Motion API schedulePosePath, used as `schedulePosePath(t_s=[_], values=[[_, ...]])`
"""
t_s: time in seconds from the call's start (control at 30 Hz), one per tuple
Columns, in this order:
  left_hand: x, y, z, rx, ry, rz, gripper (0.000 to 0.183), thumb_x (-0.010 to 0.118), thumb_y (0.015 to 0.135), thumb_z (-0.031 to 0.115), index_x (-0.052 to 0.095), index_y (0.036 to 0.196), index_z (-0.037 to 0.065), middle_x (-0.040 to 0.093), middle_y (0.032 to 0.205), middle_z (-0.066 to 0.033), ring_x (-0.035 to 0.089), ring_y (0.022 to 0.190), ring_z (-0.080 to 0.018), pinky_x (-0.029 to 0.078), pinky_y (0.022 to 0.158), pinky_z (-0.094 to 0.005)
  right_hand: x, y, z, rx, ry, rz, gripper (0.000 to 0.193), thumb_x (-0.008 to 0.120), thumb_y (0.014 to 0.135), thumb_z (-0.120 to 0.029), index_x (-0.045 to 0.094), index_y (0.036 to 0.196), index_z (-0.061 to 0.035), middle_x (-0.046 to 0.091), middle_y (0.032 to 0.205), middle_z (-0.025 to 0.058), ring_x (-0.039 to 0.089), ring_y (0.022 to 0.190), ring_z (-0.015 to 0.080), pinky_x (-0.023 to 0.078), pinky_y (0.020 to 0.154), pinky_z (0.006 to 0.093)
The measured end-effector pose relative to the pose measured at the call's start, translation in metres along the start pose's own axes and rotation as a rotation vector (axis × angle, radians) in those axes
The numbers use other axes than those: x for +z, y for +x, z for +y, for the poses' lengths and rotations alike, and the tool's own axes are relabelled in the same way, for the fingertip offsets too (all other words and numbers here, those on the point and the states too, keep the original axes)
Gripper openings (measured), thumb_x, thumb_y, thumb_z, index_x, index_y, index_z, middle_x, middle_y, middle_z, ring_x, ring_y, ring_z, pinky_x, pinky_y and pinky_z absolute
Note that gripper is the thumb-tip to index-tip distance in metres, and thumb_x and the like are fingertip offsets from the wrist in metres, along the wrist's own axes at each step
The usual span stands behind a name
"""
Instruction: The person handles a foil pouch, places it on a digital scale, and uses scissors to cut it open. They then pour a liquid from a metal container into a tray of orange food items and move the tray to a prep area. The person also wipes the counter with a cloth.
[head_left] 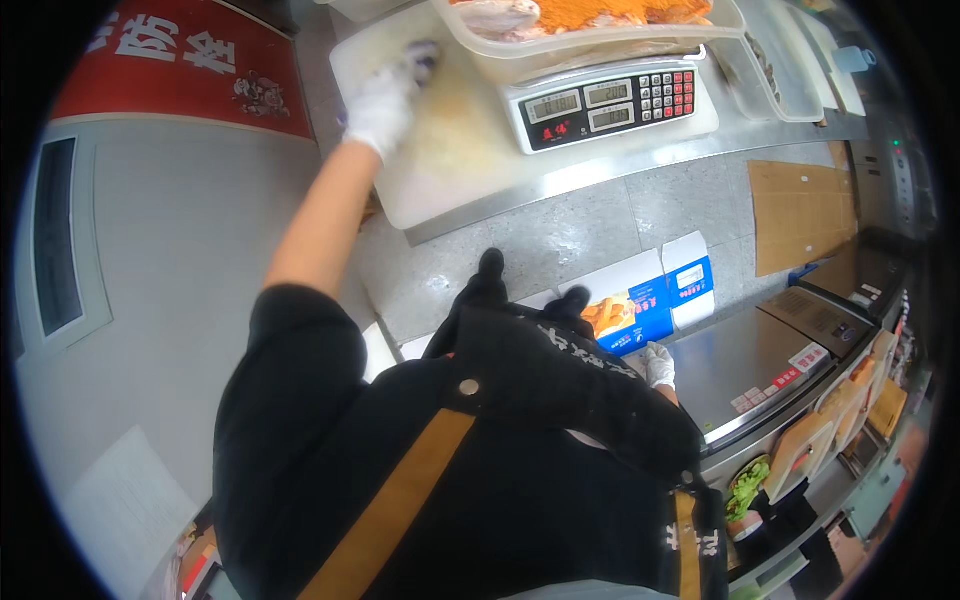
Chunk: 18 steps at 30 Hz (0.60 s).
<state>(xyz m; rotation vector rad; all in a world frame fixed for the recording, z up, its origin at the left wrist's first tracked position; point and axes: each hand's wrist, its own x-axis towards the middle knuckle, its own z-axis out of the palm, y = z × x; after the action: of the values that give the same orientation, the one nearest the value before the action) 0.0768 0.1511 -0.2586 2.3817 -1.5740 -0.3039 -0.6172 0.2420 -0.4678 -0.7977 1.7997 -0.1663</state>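
My left hand (380, 108), in a white glove, reaches out over a white cutting board (455, 150) with yellowish stains. Its fingers look closed on a small dark purple-grey thing (425, 60), blurred and mostly covered, so I cannot make out its kind. Low on the other side, my right hand (660, 366), also gloved in white, hangs beside a steel counter unit (745, 365). Its fingers seem loosely extended, and nothing shows in them. A digital scale (610, 105) stands right of the board, carrying a clear plastic tub (600, 42) of meat pieces under orange powder (620, 14).
More clear containers (775, 75) stand right of the scale. A flattened blue and white carton (640, 310) and a brown cardboard sheet (803, 215) lie on the grey tiled floor. At left rises a grey wall (200, 230) with a red sign (180, 65). Green leaves (747, 488) sit lower right.
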Motion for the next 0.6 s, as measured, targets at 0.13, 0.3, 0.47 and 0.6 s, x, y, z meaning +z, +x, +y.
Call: schedulePosePath(t_s=[0.13, 0.3, 0.47, 0.6], values=[[0.027, -0.123, 0.078, 0.269, 0.206, 0.051, 0.039, 0.053, 0.082, 0.005, 0.057, 0.121, 0.008, 0.059, 0.111, -0.0114, 0.059, 0.097, -0.0312, 0.052, 0.082, -0.0408, -0.004, 0.041, 0.03, 0.077, -0.017, -0.08, 0.031, 0.058, 0.092, -0.007, 0.059, 0.123, -0.0017, 0.065, 0.102, 0.0093, 0.059, 0.08, 0.0177, 0.051, 0.069, 0.0322], [0.044, -0.153, 0.221, 0.562, -0.101, 0.028, 0.047, 0.06, 0.08, 0.01, 0.058, 0.126, 0.017, 0.06, 0.119, -0.0066, 0.061, 0.087, -0.0264, 0.057, 0.069, -0.0357, -0.031, 0.085, 0.025, 0.025, -0.123, -0.256, 0.026, 0.06, 0.093, -0.014, 0.063, 0.118, -0.0061, 0.066, 0.092, 0.0079, 0.059, 0.074, 0.0159, 0.05, 0.061, 0.0326], [0.073, -0.074, 0.279, 0.382, 0.03, -0.144, 0.044, 0.059, 0.085, 0.013, 0.057, 0.129, 0.017, 0.058, 0.129, -0.0136, 0.06, 0.102, -0.031, 0.053, 0.088, -0.0377, -0.077, 0.103, -0.041, -0.006, -0.143, -0.2, 0.023, 0.06, 0.094, -0.015, 0.065, 0.113, -0.0043, 0.066, 0.088, 0.0029, 0.056, 0.072, 0.012, 0.047, 0.063, 0.0279], [0.069, -0.105, 0.198, -0.159, -0.827, -0.252, 0.032, 0.048, 0.095, 0.015, 0.057, 0.125, 0.008, 0.063, 0.111, -0.0138, 0.062, 0.094, -0.0233, 0.051, 0.084, -0.034, -0.109, 0.117, -0.07, -0.042, -0.09, -0.185, 0.019, 0.06, 0.095, -0.019, 0.064, 0.109, -0.0069, 0.065, 0.09, 0.0023, 0.057, 0.075, 0.0126, 0.047, 0.066, 0.0276]])
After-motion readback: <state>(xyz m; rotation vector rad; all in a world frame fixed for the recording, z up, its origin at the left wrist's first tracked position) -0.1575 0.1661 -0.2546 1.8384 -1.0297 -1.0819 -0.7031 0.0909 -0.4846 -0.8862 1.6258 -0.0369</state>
